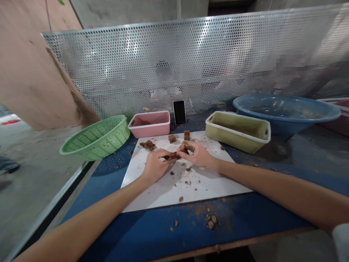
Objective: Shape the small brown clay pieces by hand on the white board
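Both hands meet over a white sheet [163, 193] on the blue table. My left hand [158, 163] has its thumb and fingers closed on one end of a brown clay-like piece [174, 155]. Fingers of my right hand [195, 154] pinch the same brown material at its right end, and partly hide it. Behind the hands stand two small brown blocks, one [172, 138] lower and one [187, 135] taller. A dark brown lump [147, 145] lies to the left. Brown crumbs are scattered over the sheet.
A green basket [95, 140], a pink bin [149, 124], a phone-like device [179, 112], a yellow-green bin [237, 131] and a blue basin [286, 109] line the back. Behind them rises a perforated metal panel [191, 58]. Small stones [211, 222] lie near the front edge.
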The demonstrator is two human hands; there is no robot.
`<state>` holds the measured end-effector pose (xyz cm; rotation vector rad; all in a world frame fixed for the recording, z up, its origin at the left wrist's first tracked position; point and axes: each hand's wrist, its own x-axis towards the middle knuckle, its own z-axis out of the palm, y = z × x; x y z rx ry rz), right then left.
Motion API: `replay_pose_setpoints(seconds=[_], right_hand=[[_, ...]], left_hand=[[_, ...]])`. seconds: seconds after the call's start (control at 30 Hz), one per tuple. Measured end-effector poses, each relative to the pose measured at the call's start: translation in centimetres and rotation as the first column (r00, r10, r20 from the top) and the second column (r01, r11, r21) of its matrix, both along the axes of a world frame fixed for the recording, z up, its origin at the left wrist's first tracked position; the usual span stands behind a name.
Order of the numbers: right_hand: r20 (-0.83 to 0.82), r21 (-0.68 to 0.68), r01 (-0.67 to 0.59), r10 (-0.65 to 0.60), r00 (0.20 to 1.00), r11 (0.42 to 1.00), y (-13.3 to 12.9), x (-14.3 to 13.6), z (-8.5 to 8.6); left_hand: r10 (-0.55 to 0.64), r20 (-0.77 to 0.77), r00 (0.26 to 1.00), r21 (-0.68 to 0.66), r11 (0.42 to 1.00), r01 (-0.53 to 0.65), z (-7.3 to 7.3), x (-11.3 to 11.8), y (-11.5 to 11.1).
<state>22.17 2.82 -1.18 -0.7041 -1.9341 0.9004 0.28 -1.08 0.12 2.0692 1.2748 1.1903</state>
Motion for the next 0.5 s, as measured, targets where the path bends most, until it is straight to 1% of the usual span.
replay_pose_setpoints(seconds=[0.1,0.17,0.23,0.27,0.33,0.4,0.43,0.5], right_hand=[[0.036,0.017,-0.053,0.052,0.998,0.998,-0.25,-0.01,0.16],[0.051,0.039,-0.015,0.013,0.999,0.999,-0.41,-0.01,0.26],[0.022,0.059,0.043,-0.045,0.999,0.997,-0.53,0.01,0.32],[0.008,0.065,0.05,-0.051,0.999,0.997,-0.57,0.02,0.36],[0.018,0.073,0.002,-0.004,1.0,0.997,-0.64,0.02,0.45],[0.062,0.086,-0.049,0.044,0.997,0.995,-0.7,-0.01,0.56],[0.077,0.096,-0.043,0.036,0.996,0.994,-0.71,-0.03,0.6],[0.066,0.116,0.024,-0.032,0.997,0.993,-0.73,-0.06,0.64]], left_hand=[[-0.042,-0.019,0.999,0.029,0.999,0.042,-0.03,0.03,-0.1],[-0.047,-0.015,0.999,0.038,0.998,0.047,-0.04,0.04,-0.13],[-0.026,-0.001,1.0,0.026,0.999,0.026,0.0,0.02,-0.1],[-0.017,0.005,1.0,0.018,1.0,0.017,0.02,0.01,-0.07],[-0.02,0.008,1.0,0.011,1.0,0.02,0.09,0.0,-0.05],[-0.042,0.003,0.999,0.017,0.999,0.042,0.15,0.02,-0.08],[-0.053,0.002,0.999,0.021,0.998,0.053,0.17,0.05,-0.1],[-0.063,0.005,0.998,0.027,0.998,0.063,0.17,0.11,-0.15]])
